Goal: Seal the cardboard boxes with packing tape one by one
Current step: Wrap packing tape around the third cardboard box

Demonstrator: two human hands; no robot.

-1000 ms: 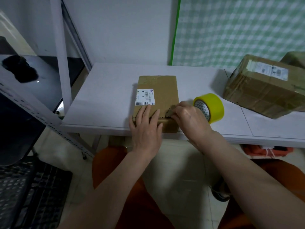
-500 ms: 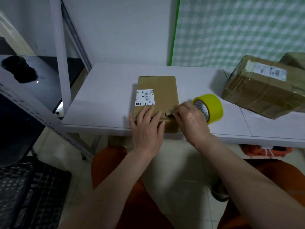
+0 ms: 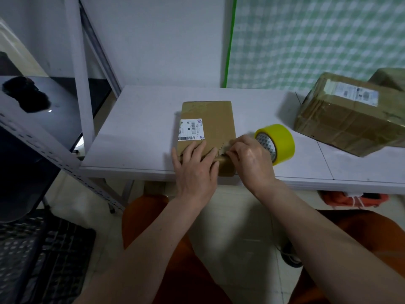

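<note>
Clearly your left hand (image 3: 195, 165) lies flat on the small box (image 3: 208, 126). Your right hand (image 3: 249, 159) pinches its torn near flap; the cardboard looks light and flimsy, so grip gently.

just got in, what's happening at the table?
A person is taping a small cardboard box at the near edge of the white table. The left hand lies flat on the box's near end, holding it down, while the right hand pinches at the torn tape edge beside it. The yellow tape roll stands just right of that hand. A larger taped box sits at the far right.
</note>
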